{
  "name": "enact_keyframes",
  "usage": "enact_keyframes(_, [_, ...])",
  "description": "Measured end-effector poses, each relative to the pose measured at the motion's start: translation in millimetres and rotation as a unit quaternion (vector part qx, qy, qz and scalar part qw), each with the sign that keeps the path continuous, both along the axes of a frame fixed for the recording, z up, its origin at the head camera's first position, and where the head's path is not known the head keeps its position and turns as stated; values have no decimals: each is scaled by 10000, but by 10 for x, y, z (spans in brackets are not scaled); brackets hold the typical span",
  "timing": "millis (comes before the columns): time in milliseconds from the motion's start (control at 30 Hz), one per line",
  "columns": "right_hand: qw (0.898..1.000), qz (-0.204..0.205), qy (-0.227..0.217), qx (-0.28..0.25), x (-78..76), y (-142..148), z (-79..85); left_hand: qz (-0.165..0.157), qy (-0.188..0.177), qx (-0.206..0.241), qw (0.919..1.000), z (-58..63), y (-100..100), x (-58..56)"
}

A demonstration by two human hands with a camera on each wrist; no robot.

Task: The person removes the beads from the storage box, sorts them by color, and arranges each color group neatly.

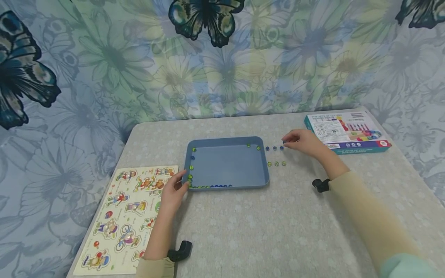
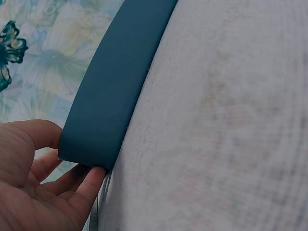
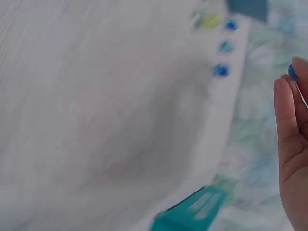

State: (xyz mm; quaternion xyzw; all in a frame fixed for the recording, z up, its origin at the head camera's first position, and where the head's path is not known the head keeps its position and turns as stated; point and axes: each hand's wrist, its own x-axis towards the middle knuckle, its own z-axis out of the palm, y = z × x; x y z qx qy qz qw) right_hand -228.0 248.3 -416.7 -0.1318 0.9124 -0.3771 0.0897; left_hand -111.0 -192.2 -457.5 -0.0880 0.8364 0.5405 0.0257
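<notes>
Past beige right sleeve (image 1: pixel 375 220), pinching blue marble (image 3: pixel 293 72) between thumb and fingertip of right hand (image 1: pixel 304 143), just beside three blue marbles (image 1: pixel 274 148) on table (image 1: pixel 250 231). Gripping tray (image 1: pixel 226 164) at near left corner with left hand (image 1: pixel 172 193).

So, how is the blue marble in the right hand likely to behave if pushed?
The blue marble looks round, so it would likely roll when pushed. It is small against the fingers of the right hand, so probably light. Set down gently, it may stay put, as three other blue marbles rest beside the tray.
</notes>
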Motion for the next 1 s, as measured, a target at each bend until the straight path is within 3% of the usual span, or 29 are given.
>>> enact_keyframes(333, [9968,-312,-261,694,-121,181,-283,17,6,5,10000,-13,-2,-1])
enact_keyframes(633, [9958,-369,-83,832,-167,136,-372,44,2,27,10000,-31,2,-25])
enact_keyframes(1000, [9946,-325,35,982,-150,95,-366,125,-17,58,9999,-17,8,-16])
